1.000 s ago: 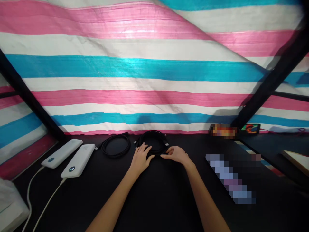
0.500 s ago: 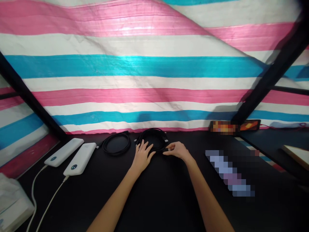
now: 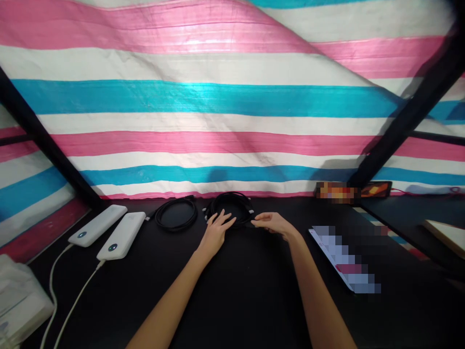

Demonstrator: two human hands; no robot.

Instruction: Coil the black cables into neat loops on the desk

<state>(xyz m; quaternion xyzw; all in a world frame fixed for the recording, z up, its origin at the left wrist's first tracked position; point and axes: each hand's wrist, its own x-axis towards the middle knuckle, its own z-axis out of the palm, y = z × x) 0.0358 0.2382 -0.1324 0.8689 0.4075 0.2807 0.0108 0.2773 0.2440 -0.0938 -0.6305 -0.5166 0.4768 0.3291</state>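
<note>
My left hand [image 3: 217,233] lay open, gripping nothing, on the coiled black cable [image 3: 230,202] on the dark tabletop [image 3: 240,291]; I couldn't tell whether my right hand [image 3: 274,224] pinched its edge, and the light, limp coil looked best lifted by its bundled loops.

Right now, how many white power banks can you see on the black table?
2. The first power bank lies near the left side of the black table, and the second power bank lies just to its right, side by side with it.
</note>
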